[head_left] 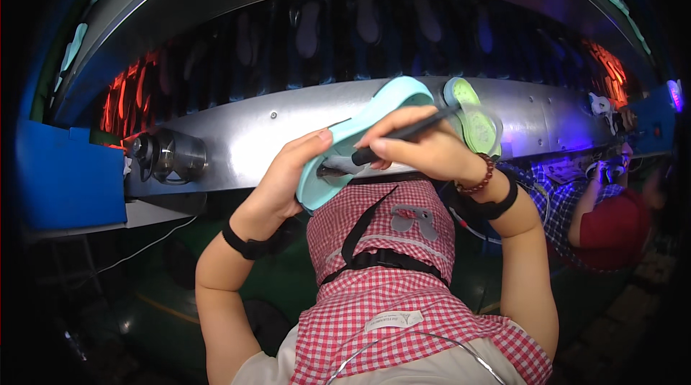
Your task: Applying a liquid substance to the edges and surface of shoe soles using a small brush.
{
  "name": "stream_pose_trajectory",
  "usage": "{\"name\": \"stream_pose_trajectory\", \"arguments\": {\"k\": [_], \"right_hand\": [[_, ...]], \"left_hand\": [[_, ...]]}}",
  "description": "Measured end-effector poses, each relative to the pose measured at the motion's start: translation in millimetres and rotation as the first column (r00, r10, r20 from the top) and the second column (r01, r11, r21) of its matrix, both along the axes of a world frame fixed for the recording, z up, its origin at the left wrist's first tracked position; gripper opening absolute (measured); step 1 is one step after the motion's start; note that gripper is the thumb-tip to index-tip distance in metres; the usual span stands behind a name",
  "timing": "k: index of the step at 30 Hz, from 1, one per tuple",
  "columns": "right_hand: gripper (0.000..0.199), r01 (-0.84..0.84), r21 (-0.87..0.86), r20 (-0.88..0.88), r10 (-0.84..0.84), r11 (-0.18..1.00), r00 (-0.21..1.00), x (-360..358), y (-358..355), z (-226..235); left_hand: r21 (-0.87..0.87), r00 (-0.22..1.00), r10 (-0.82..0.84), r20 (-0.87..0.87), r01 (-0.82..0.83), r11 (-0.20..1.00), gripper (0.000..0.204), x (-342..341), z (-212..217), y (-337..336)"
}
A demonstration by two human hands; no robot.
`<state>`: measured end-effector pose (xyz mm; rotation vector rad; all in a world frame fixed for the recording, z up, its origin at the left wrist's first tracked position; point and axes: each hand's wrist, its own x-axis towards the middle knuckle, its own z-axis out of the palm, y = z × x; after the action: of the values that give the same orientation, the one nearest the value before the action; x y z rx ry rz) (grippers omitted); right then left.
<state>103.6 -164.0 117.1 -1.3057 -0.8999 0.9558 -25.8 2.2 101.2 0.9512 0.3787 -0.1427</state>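
My left hand grips a light blue shoe sole by its near end, with the thumb over the rim. The sole is tilted above the front edge of the metal bench. In my right hand is a brush with a black handle, the fingers closed round it. Its dark bristles meet the inside of the sole near my left hand. To the right of the sole, a yellow-green sole with a light blue end lies on the bench, partly hidden by my right hand and blurred at its right edge.
Behind the metal bench runs a dark conveyor with several soles, glowing red at both ends. A metal pot stands at left beside a blue box. At right, a co-worker in a red top is at the bench.
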Motion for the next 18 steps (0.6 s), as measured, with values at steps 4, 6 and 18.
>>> {"name": "stream_pose_trajectory", "arguments": {"k": [4,6,18], "right_hand": [[0.014,0.133,0.034,-0.108,-0.128,0.991,0.986,-7,16,-8],[0.014,0.147,0.041,-0.070,-0.144,0.988,0.987,-8,20,-9],[0.012,0.229,-0.026,0.014,-0.229,0.973,0.973,-5,29,-14]], "left_hand": [[0.134,0.999,0.032,0.006,-0.033,0.990,0.036,4,-9,5],[0.168,0.999,0.041,0.028,-0.045,0.985,0.036,5,-10,4],[0.221,0.992,0.117,0.041,-0.123,0.968,0.038,5,-19,2]]}}
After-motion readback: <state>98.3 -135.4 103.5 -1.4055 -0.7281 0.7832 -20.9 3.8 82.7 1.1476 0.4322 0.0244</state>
